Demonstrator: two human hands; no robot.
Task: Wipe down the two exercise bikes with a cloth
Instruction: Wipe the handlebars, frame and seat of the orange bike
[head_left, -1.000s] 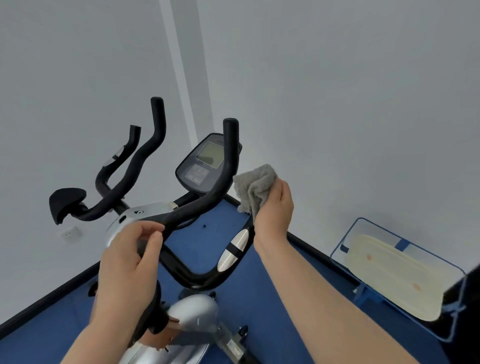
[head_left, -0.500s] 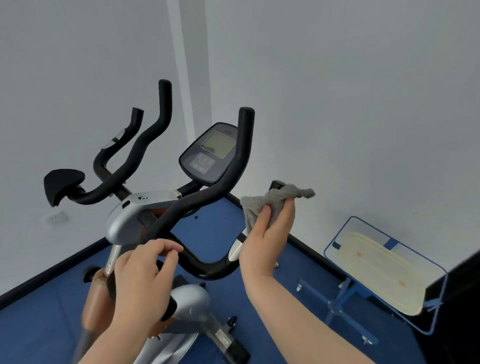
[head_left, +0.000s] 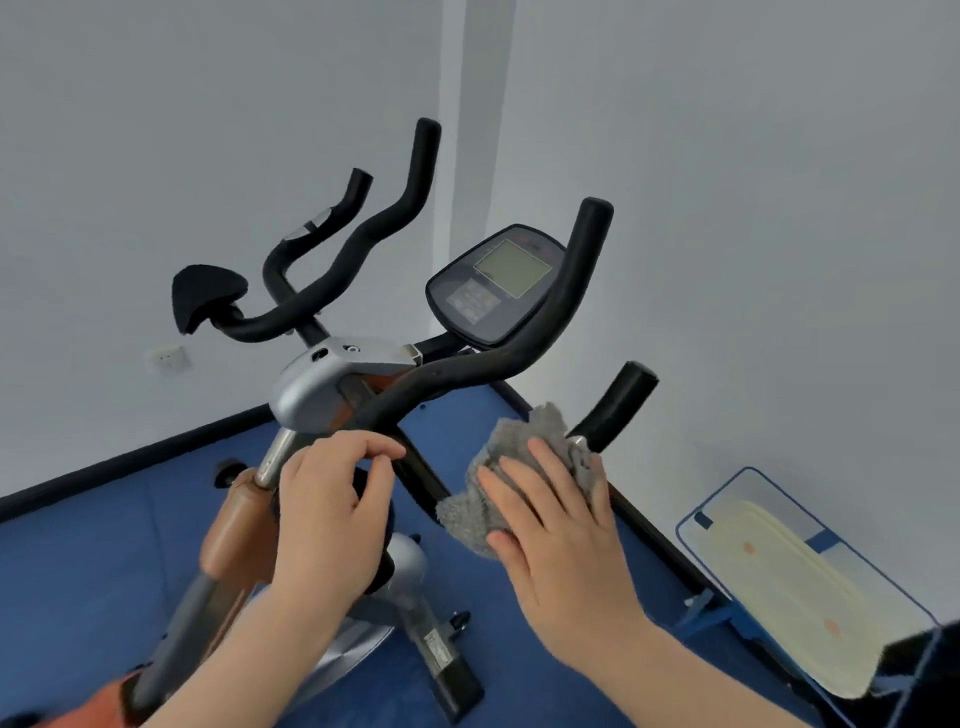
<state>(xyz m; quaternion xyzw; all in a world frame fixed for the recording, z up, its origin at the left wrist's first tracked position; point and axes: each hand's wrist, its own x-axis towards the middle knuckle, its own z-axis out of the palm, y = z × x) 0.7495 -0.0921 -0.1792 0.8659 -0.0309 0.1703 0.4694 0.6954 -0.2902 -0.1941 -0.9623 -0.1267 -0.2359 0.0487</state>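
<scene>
R hand (head_left: 558, 525) is lying flat, fingers straight and a bit spread, pressing a grey cloth (head_left: 511, 467) onto the right handlebar grip (head_left: 618, 410), which is poking out at the cloth's 1 o'clock. L hand (head_left: 332, 512) is curling round the handlebar (head_left: 498, 358) low down near the stem, fingertips hooked over the black bar; can't tell how tight. Cloth is sitting at approx 3 o'clock from the L hand, just beside it, bunched and hanging past the palm at 8 o'clock. Exercise bike (head_left: 332, 384) w/ silver stem cover is filling the centre; its console (head_left: 498, 283) is tilting back at 12 o'clock from the cloth. A 2nd set of black bars (head_left: 332, 291) is showing at 11 o'clock, behind. Blue-framed stand (head_left: 779, 566) w/ cream pad is sitting at 4 o'clock on the blue floor (head_left: 88, 561).
</scene>
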